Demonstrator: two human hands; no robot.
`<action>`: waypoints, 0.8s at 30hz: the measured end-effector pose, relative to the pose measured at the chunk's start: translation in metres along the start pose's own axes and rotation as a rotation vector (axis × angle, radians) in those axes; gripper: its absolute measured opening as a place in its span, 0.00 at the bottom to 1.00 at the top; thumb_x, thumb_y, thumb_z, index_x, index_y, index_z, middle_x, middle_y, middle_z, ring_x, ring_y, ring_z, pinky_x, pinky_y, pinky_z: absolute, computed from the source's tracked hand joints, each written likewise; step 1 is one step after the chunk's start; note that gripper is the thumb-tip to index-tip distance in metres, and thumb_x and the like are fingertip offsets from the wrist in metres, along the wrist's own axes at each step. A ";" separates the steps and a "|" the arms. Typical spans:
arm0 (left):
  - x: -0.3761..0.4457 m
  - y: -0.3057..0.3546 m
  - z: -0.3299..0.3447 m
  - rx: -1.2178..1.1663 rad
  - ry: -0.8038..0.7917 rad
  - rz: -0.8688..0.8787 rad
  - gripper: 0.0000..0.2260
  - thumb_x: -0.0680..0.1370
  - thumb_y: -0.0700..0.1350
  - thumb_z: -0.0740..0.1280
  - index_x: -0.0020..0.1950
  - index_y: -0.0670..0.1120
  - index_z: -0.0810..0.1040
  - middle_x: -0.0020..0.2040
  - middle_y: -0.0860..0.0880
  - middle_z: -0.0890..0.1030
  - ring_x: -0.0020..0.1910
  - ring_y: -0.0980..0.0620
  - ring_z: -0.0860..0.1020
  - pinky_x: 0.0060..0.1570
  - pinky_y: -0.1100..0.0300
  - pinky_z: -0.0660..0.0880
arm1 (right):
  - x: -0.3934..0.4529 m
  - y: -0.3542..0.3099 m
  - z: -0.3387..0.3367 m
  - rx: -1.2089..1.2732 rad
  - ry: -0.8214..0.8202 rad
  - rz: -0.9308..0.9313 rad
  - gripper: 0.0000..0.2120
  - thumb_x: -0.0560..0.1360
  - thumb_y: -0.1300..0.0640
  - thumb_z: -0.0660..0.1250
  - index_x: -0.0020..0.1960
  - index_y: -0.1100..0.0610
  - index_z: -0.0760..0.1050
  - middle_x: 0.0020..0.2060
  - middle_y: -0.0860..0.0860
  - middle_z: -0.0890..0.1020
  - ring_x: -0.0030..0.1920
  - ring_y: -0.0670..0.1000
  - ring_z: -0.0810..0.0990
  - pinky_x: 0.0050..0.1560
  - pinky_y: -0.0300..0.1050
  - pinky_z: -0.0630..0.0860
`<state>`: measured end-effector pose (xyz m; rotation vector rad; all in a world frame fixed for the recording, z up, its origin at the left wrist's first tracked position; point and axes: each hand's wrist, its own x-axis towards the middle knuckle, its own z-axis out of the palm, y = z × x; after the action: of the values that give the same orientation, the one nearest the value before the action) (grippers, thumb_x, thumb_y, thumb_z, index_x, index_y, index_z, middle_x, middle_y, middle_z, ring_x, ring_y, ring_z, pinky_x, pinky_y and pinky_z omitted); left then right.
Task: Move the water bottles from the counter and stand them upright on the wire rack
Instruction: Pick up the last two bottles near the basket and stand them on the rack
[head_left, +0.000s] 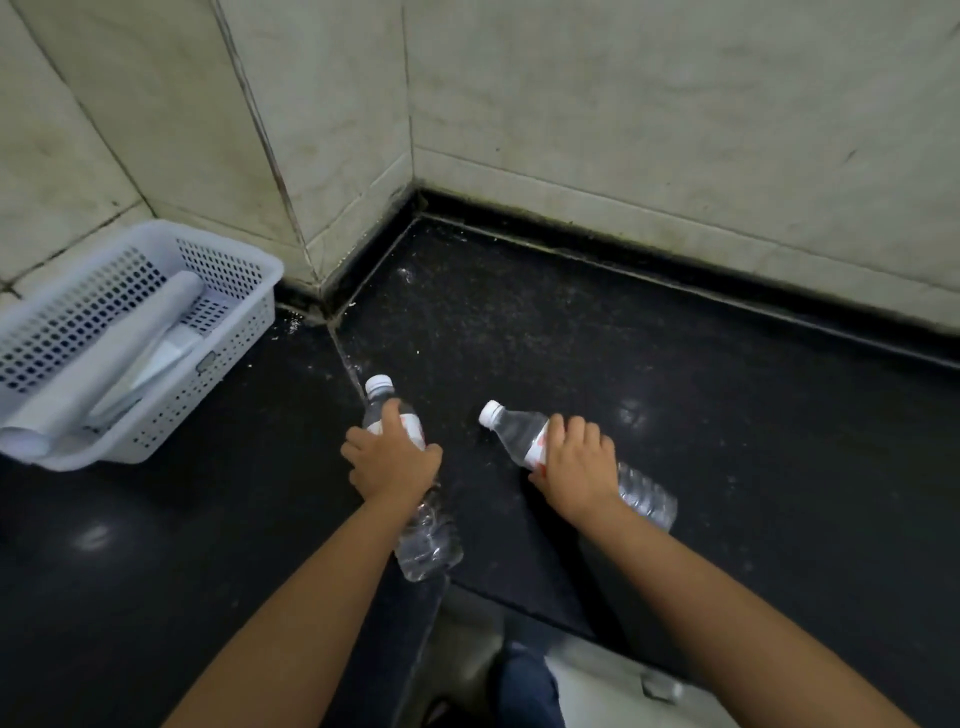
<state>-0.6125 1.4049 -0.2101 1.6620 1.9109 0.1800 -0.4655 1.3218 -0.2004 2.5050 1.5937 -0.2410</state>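
While both bottles lie on the dark counter, the pick-up step is in hand. Item one: left bottle, cap pointing away toward the corner, left hand curled over its labelled middle. Item two: right bottle, cap angled left, right hand wrapped round its label. Adjacent: white plastic basket holding rolled paper. Wire rack: not in view. Next move likely calls for lifting both, turning them cap-up, and locating the rack.
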 end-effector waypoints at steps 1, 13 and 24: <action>-0.002 -0.002 -0.001 0.007 -0.001 0.034 0.32 0.72 0.48 0.69 0.72 0.54 0.57 0.65 0.38 0.62 0.63 0.39 0.63 0.59 0.47 0.68 | -0.006 -0.001 -0.003 0.080 -0.058 0.048 0.38 0.61 0.41 0.75 0.61 0.64 0.70 0.52 0.59 0.77 0.51 0.58 0.78 0.49 0.49 0.77; -0.148 0.064 0.052 0.408 0.192 0.988 0.39 0.46 0.38 0.81 0.54 0.47 0.71 0.44 0.31 0.77 0.33 0.34 0.77 0.29 0.45 0.76 | -0.143 0.150 0.007 0.658 0.099 0.426 0.28 0.72 0.46 0.67 0.62 0.63 0.63 0.61 0.60 0.68 0.63 0.60 0.68 0.61 0.50 0.69; -0.476 0.261 0.191 -0.082 0.129 1.478 0.36 0.56 0.36 0.79 0.57 0.47 0.63 0.50 0.24 0.73 0.41 0.27 0.74 0.41 0.37 0.73 | -0.353 0.423 -0.031 0.331 0.798 0.675 0.39 0.64 0.50 0.76 0.65 0.71 0.64 0.54 0.66 0.74 0.51 0.66 0.76 0.47 0.54 0.76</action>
<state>-0.2705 0.9601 -0.0807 2.6624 0.3537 0.8981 -0.2281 0.8413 -0.0704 3.4696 0.7631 0.7138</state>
